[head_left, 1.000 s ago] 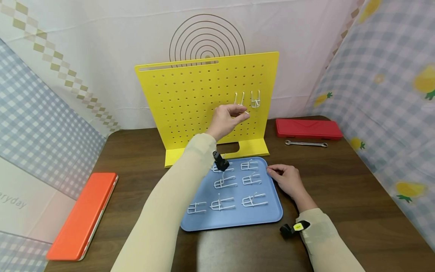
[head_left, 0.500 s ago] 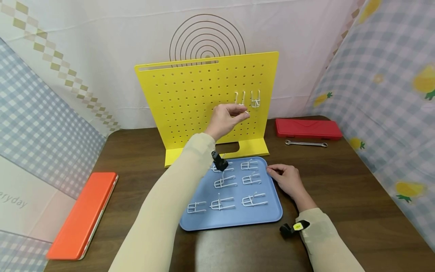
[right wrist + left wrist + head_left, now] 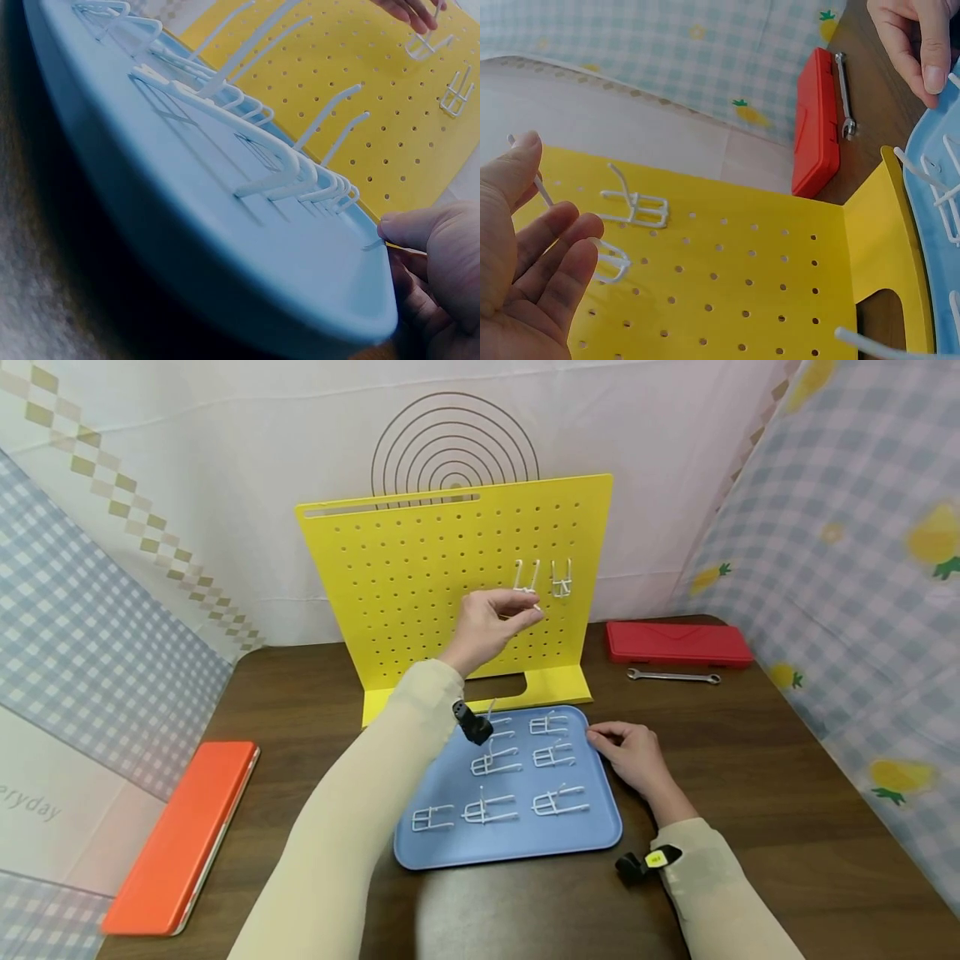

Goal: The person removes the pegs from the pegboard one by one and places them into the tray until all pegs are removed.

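My left hand [image 3: 487,625] is raised at the yellow pegboard [image 3: 420,577]. Its thumb and forefinger pinch the front peg of a white wire pegboard hook [image 3: 536,573], whose two upright prongs lie against the board. The other fingers are loosely curled in the left wrist view. Fingers partly cover this hook, so I cannot tell how it sits in the holes. A second hook [image 3: 562,582] hangs on the board just to its right. My right hand [image 3: 632,756] holds the right rim of the blue tray [image 3: 525,847], thumb on top and fingers by the outer edge.
Several more white wire hooks [image 3: 558,802] lie on the tray in front of the board. A red case [image 3: 678,644] and a wrench [image 3: 673,677] are at the back right. An orange case [image 3: 183,835] lies along the left side of the table.
My left hand and forearm have shifted slightly left, and more of the pinched hook's crossbar shows above the fingers. The right hand stays at the tray rim.
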### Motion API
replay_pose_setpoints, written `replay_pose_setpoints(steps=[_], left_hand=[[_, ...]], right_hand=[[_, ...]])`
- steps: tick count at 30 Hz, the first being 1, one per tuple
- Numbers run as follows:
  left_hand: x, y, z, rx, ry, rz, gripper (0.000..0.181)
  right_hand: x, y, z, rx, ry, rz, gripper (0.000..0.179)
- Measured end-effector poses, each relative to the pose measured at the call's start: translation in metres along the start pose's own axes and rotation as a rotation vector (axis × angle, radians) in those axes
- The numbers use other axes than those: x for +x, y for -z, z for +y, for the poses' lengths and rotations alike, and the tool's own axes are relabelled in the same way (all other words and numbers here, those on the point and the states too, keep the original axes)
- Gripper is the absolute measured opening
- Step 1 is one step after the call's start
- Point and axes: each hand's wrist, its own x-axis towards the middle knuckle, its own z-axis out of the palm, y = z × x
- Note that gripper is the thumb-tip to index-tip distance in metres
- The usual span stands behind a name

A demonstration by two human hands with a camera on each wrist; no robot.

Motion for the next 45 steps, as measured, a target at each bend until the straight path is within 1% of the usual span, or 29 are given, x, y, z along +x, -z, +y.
replay_pose_setpoints(steps=[3,5,12,14,19,23,26,30,33,36,39,41,45], left_hand=[[-0.008,0.01,-0.001,-0.006,-0.013,0.012,0.022],[-0.015,0.018,-0.001,-0.006,-0.008,0.022,0.022],[-0.04,0.048,-0.008,0.023,-0.018,0.084,0.023],[-0.047,0.056,-0.011,0.033,-0.021,0.1,0.023],[-0.067,0.072,-0.022,0.043,0.0,0.143,0.025],[-0.088,0.081,-0.032,0.013,0.024,0.191,0.026],[-0.107,0.086,-0.037,-0.011,0.037,0.224,0.024],[-0.135,0.089,-0.03,0.003,0.041,0.264,0.023],[-0.154,0.089,-0.025,0.02,0.037,0.319,0.023],[-0.169,0.087,-0.027,0.027,0.04,0.387,0.021],[-0.18,0.085,-0.029,0.022,0.029,0.441,0.019],[-0.185,0.083,-0.031,0.019,0.011,0.466,0.016],[-0.187,0.08,-0.035,0.044,-0.016,0.477,0.014]], right_hand=[[0.0,-0.002,0.0,0.002,0.0,-0.002,0.025],[0.001,-0.002,0.0,0.001,0.002,-0.003,0.025],[0.001,-0.003,0.002,-0.007,0.007,-0.006,0.027],[0.0,-0.002,0.003,-0.012,0.011,-0.003,0.029],[0.0,-0.002,0.004,-0.013,0.009,0.0,0.03],[0.001,-0.003,0.003,-0.011,0.007,-0.008,0.031],[0.002,-0.004,0.003,-0.013,0.006,-0.011,0.032],[0.003,-0.004,0.002,-0.01,-0.002,-0.014,0.031],[0.003,-0.004,0.001,-0.008,-0.01,-0.017,0.03],[0.004,-0.004,0.001,-0.013,-0.011,-0.02,0.03],[0.003,-0.003,0.001,-0.015,-0.009,-0.025,0.031],[0.003,-0.003,0.002,-0.016,-0.007,-0.025,0.032],[0.003,-0.001,0.003,-0.016,-0.008,-0.017,0.033]])
